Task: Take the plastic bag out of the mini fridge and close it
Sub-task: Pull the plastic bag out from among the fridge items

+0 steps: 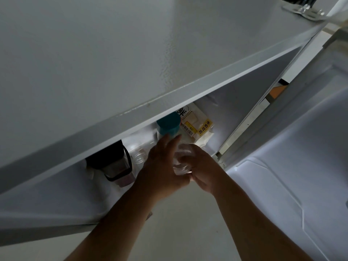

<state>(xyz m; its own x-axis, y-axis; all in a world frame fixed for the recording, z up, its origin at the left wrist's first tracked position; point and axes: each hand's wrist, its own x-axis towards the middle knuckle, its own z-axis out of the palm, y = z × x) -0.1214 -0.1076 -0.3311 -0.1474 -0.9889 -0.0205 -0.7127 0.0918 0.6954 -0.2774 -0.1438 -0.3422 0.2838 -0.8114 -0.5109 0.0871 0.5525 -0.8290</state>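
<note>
Seen from above, the white mini fridge (131, 63) stood open, its door (301, 147) swung right. Both hands met at the near edge of the shelf: the left hand (162, 166) and right hand (203, 170) clutched a crinkly clear plastic bag (181, 159) between them. Removal seemed underway; next, pulling it clear past a teal-capped bottle (168, 123), then shutting the door.

Carrier: mini fridge (131, 53), white, seen from above; door (293, 166) swung open to the right.
Interior shelf (218, 132): white, lit, partly hidden under the top panel.
Left on shelf: dark container with black strap (114, 166).
Middle: clear container with teal lid (168, 123).
Right: white printed food package (195, 123), yellow label, just beside the teal lid.
Below: pale floor (184, 223).
</note>
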